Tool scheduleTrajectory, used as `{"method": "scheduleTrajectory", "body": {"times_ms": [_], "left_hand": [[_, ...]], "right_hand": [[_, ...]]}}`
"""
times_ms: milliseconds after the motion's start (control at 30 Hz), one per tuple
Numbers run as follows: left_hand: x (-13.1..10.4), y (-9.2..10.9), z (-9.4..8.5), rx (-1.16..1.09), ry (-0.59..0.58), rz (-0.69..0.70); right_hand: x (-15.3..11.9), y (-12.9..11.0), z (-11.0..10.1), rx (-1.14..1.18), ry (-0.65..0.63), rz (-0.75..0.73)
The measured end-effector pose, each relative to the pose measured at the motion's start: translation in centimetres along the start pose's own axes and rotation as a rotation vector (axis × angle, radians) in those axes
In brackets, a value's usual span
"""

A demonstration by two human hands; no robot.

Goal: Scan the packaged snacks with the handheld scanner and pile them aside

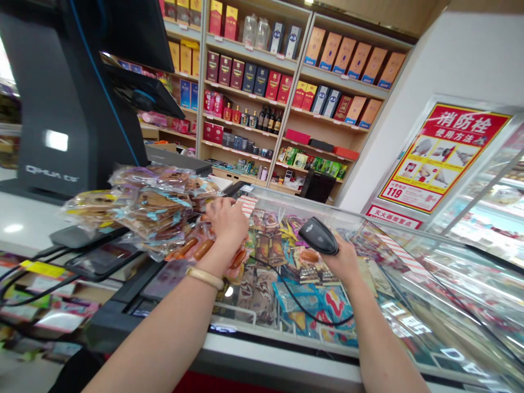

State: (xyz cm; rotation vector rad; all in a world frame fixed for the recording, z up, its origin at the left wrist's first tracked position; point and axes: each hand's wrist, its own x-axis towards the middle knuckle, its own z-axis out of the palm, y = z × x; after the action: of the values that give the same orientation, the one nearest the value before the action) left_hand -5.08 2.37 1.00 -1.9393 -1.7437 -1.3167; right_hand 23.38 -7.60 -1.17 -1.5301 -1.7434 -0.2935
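My left hand (227, 219), a gold-coloured bracelet at its wrist, is over clear packets of brown sausages (203, 249) on the glass counter. Its fingers curl down onto a packet at the far side, and the fingertips are partly hidden. In my right hand (344, 261) is a black barcode scanner (318, 236), its head tilted up and to the left, apart from the packets. The scanner's black cable (292, 297) loops across the glass. One more packaged sausage (310, 255) lies just below the scanner head.
Left of the packets, a heap of plastic-bagged brown snacks (158, 204) stands beside a dark checkout terminal (77, 109). A phone-like device (104, 259) and cables lie nearer. Colourful snack bags (303, 300) show under the glass. Shelves of boxed goods (254, 82) stand behind.
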Motion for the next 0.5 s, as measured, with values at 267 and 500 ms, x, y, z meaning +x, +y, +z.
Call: {"method": "scheduleTrajectory", "body": {"times_ms": [267, 500], "left_hand": [[-5.3, 6.4, 2.0, -0.381, -0.453, 0.679], [-8.4, 8.5, 4.2, -0.342, -0.787, 0.898]], "right_hand": [[0.0, 0.4, -0.1, -0.008, 0.085, 0.025], [0.2, 0.4, 0.1, -0.022, 0.107, -0.012]]}}
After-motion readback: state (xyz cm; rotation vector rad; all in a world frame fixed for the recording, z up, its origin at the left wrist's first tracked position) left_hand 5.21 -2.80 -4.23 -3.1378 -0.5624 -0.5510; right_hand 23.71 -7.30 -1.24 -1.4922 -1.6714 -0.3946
